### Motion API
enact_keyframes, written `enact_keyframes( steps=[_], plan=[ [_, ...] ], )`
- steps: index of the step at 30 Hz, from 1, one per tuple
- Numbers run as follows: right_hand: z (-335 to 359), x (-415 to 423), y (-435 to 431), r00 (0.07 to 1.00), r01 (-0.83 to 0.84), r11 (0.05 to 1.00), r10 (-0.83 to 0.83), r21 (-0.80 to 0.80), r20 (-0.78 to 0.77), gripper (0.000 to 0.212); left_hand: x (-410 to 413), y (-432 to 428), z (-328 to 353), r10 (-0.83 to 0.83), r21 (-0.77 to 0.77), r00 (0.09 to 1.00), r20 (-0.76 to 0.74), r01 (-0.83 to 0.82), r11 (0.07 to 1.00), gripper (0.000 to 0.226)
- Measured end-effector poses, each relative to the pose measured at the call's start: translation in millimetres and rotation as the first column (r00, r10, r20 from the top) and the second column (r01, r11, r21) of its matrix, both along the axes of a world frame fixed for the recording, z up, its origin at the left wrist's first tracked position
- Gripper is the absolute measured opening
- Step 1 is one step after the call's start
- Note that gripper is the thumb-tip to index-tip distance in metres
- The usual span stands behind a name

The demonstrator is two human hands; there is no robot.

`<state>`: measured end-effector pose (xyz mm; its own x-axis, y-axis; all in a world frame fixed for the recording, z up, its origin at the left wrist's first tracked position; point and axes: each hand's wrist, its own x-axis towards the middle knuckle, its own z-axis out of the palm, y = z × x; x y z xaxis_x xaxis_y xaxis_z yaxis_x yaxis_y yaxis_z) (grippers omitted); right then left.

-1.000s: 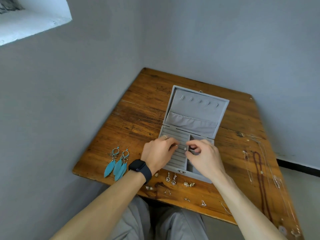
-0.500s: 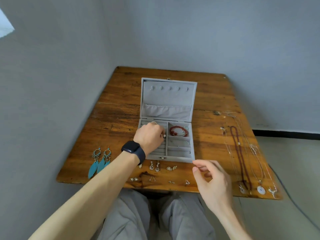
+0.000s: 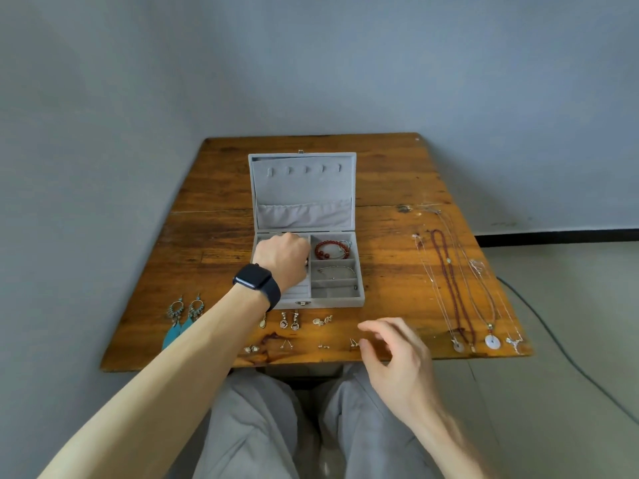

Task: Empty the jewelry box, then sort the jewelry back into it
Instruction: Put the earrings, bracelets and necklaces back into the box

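The grey jewelry box (image 3: 359,299) lies open on the wooden table (image 3: 397,174), lid leaning back. My left hand (image 3: 281,257), with a black watch on the wrist, rests curled over the ring slots in the box's left half. Its fingertips pinch a small ring (image 3: 306,261) that is mostly hidden. A red bead bracelet (image 3: 325,249) fills the top right compartment, and a thin silver bangle (image 3: 337,271) lies in the one below. My right hand (image 3: 392,354) hovers over the table's front edge with fingers loosely spread, holding nothing, beside a small stud earring (image 3: 352,342).
Teal feather earrings (image 3: 179,318) lie at the front left. Several small earrings (image 3: 289,320) sit in rows in front of the box. Several necklaces (image 3: 453,288) stretch along the right side. A dark cable (image 3: 560,350) runs across the floor at right. Walls close in behind and left.
My right hand has pulled back from the box to the table's front edge. My left hand has stayed on the ring slots. The bracelet compartments have come into view.
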<state>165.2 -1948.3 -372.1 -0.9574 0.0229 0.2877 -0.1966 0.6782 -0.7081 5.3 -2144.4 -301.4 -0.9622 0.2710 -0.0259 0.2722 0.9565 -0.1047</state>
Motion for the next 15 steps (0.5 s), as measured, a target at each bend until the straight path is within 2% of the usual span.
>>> enact_keyframes(
  steps=[4,8,12,15],
  plan=[
    [-9,-7,-11,0.999,-0.037,0.986,0.039,0.161,-0.008,0.025,5,-11,-10,0.033,0.180,0.999,-0.028,-0.028,0.983,0.026],
    [-8,-19,-22,0.997,-0.074,0.978,0.073,0.195,0.013,0.026,8,-19,-15,0.041,0.318,0.999,-0.028,-0.030,0.948,0.020],
    [-2,-32,-30,0.994,-0.103,0.971,0.096,0.217,0.043,0.029,8,-26,-17,0.024,0.378,1.000,-0.003,-0.021,0.926,0.019],
    [-1,-39,-33,0.995,-0.099,0.959,0.092,0.265,0.039,0.029,6,-27,-18,0.003,0.369,1.000,-0.007,0.000,0.930,0.020]
  ],
)
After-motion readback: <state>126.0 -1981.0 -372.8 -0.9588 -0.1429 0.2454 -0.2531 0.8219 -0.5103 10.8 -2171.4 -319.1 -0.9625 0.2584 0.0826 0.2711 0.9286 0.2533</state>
